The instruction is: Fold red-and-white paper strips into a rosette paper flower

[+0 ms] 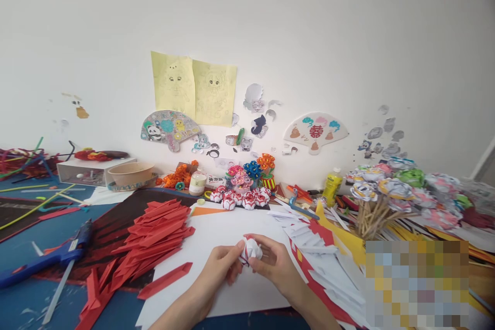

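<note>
Between my two hands, above a white paper sheet, is a small white-and-red folded paper flower. My left hand grips it from the left, with the thumb on its upper side. On the right, my right hand holds it too, thumb at the front and fingers behind. Fingers partly hide the flower's edges. A heap of red folded paper strips lies left of the sheet, with a single red strip near my left hand. White folded paper strips spread to the right.
A blue glue gun lies at far left. Several red-and-white paper flowers sit at the back before a white bottle. A yellow bottle stands right of them, near stemmed paper flowers. The wall closes off the back.
</note>
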The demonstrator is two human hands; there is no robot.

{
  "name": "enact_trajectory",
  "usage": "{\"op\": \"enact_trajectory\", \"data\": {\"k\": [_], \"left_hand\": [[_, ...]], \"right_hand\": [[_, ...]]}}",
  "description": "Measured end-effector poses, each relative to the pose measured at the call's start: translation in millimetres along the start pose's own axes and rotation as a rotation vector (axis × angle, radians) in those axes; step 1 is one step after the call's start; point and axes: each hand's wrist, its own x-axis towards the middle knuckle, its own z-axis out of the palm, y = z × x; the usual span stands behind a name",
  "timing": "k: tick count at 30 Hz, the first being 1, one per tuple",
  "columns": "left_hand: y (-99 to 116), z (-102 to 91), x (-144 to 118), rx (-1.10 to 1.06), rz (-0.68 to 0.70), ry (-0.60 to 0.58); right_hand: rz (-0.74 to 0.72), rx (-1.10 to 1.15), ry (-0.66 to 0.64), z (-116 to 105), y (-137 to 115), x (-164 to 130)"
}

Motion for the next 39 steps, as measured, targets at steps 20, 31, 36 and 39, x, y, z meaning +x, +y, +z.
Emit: {"op": "enact_trajectory", "data": {"k": [20, 31, 36, 39], "left_hand": [[0.0, -0.3, -3.3, -0.114, 0.086, -0.08], [3.6, 0.3, -4.6, -0.112, 0.072, -0.096], [3.2, -1.1, -3.4, -0.071, 0.09, -0.093], [3.5, -1.6, -3.5, -0.058, 0.104, -0.098]], "right_hand": [[-0.024, -0.09, 0.125, 6.5, 0.7, 1.9], [-0.033, -0.124, 0.179, 10.1, 2.4, 1.7], [-0.032, -0.098, 0.174, 10.9, 3.3, 1.0], [-0.038, -0.091, 0.167, 11.4, 2.5, 1.0]]}}
